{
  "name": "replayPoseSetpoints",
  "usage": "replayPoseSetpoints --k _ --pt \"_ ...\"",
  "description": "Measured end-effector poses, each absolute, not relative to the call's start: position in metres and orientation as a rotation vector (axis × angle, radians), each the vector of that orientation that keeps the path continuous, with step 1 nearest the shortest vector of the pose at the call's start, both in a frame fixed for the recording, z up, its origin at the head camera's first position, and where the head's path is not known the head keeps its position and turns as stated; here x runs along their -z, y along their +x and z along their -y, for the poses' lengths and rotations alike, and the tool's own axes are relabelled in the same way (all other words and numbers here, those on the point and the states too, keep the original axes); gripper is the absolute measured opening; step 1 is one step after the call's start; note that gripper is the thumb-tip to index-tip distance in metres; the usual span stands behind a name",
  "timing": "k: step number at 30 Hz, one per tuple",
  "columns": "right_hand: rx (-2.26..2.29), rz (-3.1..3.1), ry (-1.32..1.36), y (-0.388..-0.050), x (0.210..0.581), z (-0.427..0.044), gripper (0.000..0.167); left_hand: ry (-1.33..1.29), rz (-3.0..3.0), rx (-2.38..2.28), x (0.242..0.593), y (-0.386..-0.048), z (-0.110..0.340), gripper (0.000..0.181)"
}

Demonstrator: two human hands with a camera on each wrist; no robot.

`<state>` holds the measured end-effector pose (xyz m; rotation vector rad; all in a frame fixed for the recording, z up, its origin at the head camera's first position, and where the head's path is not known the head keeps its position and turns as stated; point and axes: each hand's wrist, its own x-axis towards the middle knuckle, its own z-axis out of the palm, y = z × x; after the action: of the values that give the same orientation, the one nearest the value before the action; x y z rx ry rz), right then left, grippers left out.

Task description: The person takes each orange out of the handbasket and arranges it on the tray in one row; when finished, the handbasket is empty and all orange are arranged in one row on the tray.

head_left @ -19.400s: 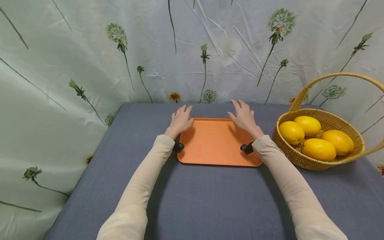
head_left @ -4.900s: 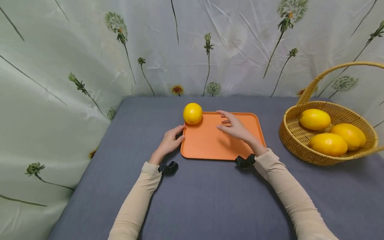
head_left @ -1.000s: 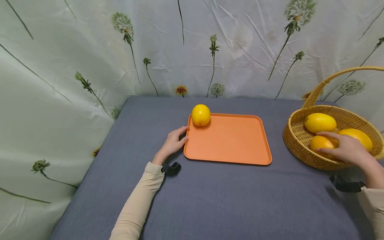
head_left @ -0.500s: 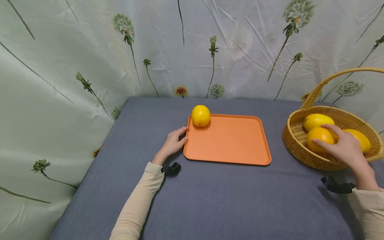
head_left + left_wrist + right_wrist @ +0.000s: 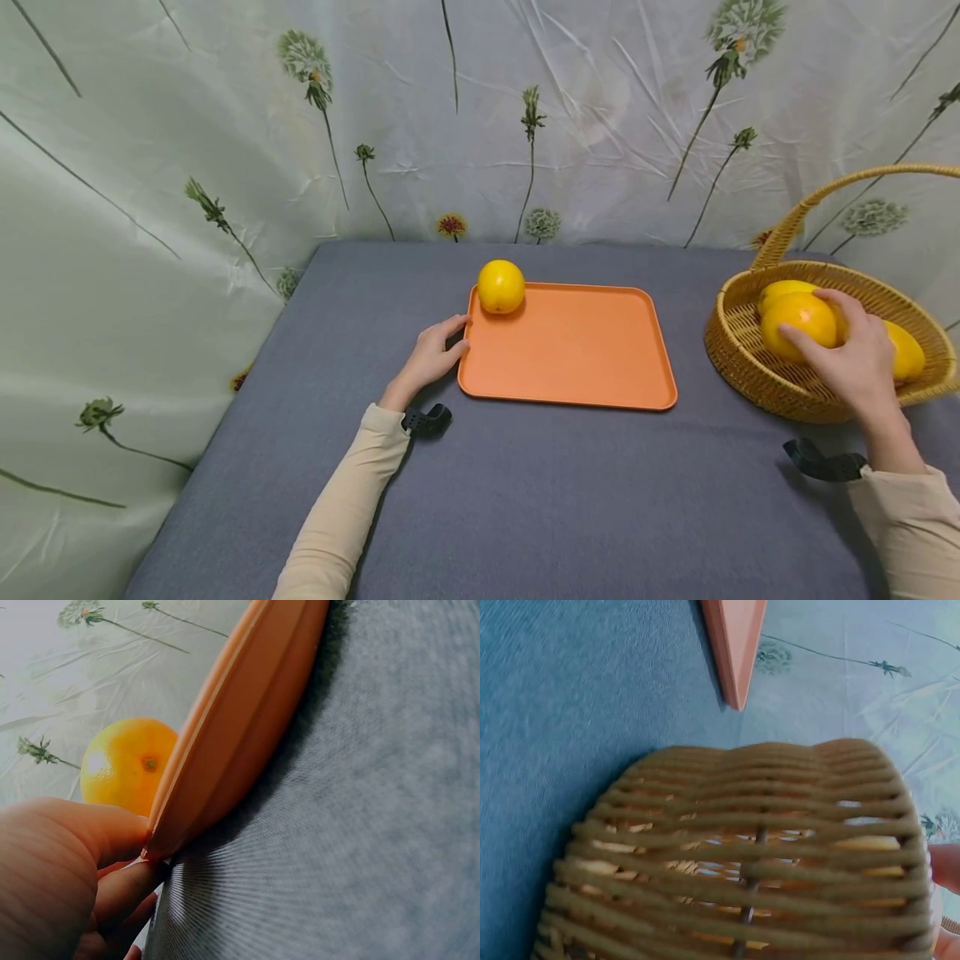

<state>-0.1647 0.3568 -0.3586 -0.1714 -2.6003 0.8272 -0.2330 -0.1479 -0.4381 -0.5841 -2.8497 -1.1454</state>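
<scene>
In the head view, my left hand (image 5: 431,358) lies at the left edge of an orange rectangular tray (image 5: 577,350). Its thumb and fingertips touch the rim (image 5: 161,832), as the left wrist view also shows. A yellow oval fruit (image 5: 501,287) sits in the tray's far left corner. At the right, my right hand (image 5: 858,354) grips another yellow fruit (image 5: 798,323) between thumb and fingers, over the wicker basket (image 5: 742,367). Two similar fruits lie in that basket, partly hidden by the hand and the held fruit. The basket's side hides most of the grip in the right wrist view.
The basket has a tall arched handle (image 5: 787,225) rising over its far side. A dark blue-grey cloth (image 5: 555,500) covers the table. Behind and to the left hangs a pale curtain (image 5: 592,142) with printed dandelions.
The right hand has lifted the fruit slightly from the basket's bottom and moved it left. Earlier, one fruit went from the basket to the tray. The left hand has stayed at the tray recently.
</scene>
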Motion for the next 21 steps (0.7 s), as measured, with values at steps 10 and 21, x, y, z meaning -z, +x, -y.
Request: replayPoseSetpoints --k 10,21 --pt "-0.971 2.383 -0.215 -0.169 0.357 -0.336 0.056 -0.568 2.855 1.164 0.438 -0.235 0.149 0.049" --pt "-1.095 2.276 -0.226 -0.175 0.356 -0.316 0.053 -0.564 2.876 1.142 0.438 -0.234 0.147 0.05"
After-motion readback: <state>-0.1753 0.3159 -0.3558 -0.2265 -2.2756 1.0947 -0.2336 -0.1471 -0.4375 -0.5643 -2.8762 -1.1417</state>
